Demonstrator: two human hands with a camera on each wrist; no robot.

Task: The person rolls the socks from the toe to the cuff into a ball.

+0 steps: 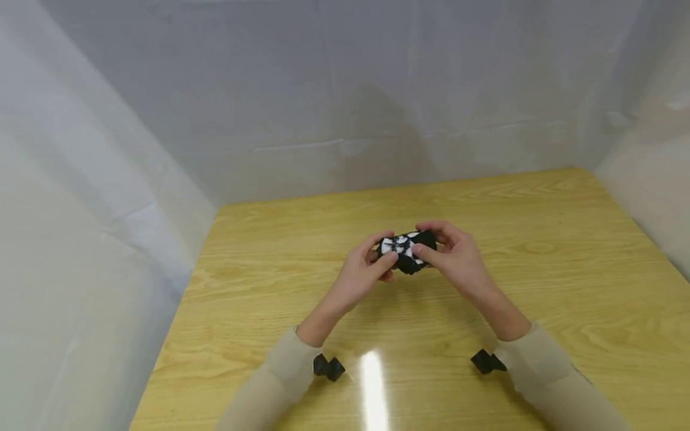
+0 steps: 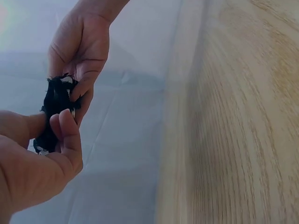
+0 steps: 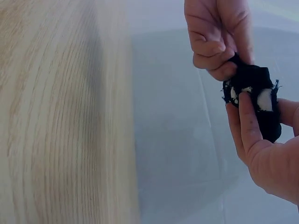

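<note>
A: What is that between the hands?

B: A small black-and-white bundle of cloth (image 1: pixel 406 252), frayed at the edges, held up above the middle of the wooden table (image 1: pixel 539 287). It could be a balled sock or a scrap of printed fabric; I cannot tell which.

A: Who has hold of it?

B: Both. The left hand (image 1: pixel 372 266) pinches its left end, thumb in front and fingers curled behind. The right hand (image 1: pixel 455 251) grasps the right end with its thumb laid across the white patches, which the right wrist view shows well.

A: How would it handle?

B: I judge it light and soft; it bunches and folds under the fingertips. Not slippery, not fragile, though the loose threads could snag. It looks best taken by a pinch on the bulk of the bundle, not by the frayed rim, which would just unfold.

A: Any label or writing?

B: None readable. The white marks look like a pattern, not letters.

A: What else is there?

B: Beige sleeves (image 1: pixel 291 365), a black strap end (image 1: pixel 329 367) at each wrist, and pale sheeting (image 1: pixel 345 90) walling off the table.
</note>
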